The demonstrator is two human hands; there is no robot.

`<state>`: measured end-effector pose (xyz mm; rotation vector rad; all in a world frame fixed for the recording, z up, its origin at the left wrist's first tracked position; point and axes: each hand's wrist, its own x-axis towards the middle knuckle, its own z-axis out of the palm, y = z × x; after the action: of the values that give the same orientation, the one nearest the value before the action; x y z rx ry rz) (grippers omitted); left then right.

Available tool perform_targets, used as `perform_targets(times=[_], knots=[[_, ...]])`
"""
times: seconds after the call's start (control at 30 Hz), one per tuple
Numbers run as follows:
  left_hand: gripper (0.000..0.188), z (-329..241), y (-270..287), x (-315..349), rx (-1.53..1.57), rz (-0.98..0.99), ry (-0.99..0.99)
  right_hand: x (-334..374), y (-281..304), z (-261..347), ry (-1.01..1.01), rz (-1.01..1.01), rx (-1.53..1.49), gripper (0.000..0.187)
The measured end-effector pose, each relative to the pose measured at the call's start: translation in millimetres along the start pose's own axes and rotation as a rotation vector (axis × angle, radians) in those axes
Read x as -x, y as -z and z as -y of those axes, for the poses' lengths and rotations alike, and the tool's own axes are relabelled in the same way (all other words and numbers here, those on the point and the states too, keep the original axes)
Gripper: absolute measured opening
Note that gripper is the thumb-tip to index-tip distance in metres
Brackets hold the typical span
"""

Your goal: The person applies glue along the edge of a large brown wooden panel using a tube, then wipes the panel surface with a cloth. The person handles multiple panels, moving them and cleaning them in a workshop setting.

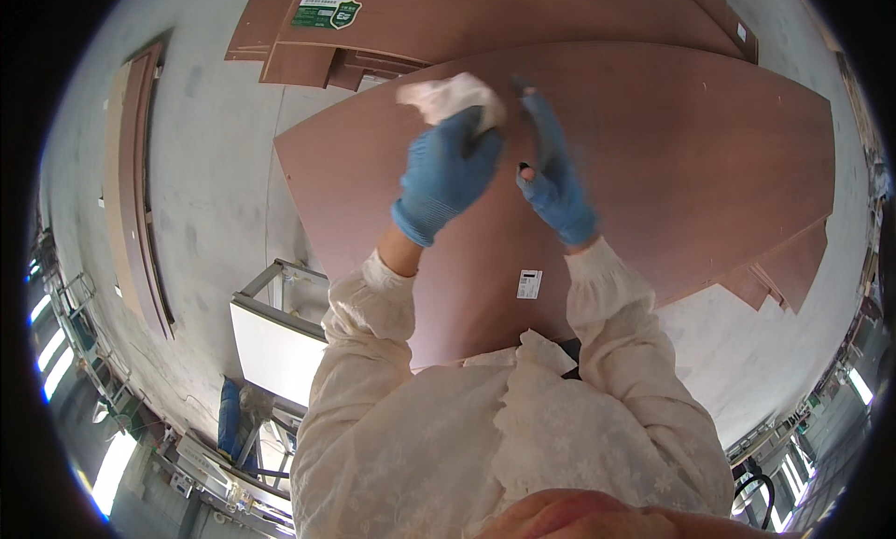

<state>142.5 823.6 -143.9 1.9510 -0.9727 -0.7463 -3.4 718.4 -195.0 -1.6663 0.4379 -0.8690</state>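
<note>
Both your hands are up over the big brown board (691, 166), side by side and apart, each in a blue knit glove with darkened fingers. Your left hand (446, 177) is closed around a crumpled white cloth (446, 98); one end sticks out past the knuckles to the left, and the rest bunches near the fingers. Your right hand (560, 186) is open, fingers stretched away from you, thumb held off to the left, bare skin showing at the thumb tip; motion blur softens its edges. It appears to hold nothing. Cloth sits above the board's far half, left of the middle; whether any of it touches the surface, cannot tell. White label (529, 284) on the board's near part, between your forearms. Beyond the far edge, more brown panels (523, 16), one bearing a green and white sticker (327, 13). At the board's right end, smaller brown pieces (786, 268) show from beneath its edge. Off to your left, long planks (131, 194) lie on the grey floor (219, 156). Nearer you on that side, a white-faced metal frame stand (277, 348), just beside your left sleeve (359, 352).
</note>
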Motion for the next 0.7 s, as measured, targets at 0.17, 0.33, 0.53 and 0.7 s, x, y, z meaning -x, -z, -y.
perform_targets(times=[0.17,0.33,0.53,0.7], knots=[[0.037,-11,-7,10,0.863,0.232,-0.143,18,-9,-16,-0.601,-0.218,-0.929,0.045],[0.044,5,-2,7,0.874,-0.053,-0.036,19,5,-22,-0.621,-0.221,-0.979,0.040],[0.051,24,-14,-5,0.884,-0.047,0.258,18,-3,-13,-0.705,-0.157,-1.144,0.037],[0.038,26,-14,-3,0.724,-0.164,0.274,16,-11,-17,-0.687,-0.230,-0.817,0.044]])
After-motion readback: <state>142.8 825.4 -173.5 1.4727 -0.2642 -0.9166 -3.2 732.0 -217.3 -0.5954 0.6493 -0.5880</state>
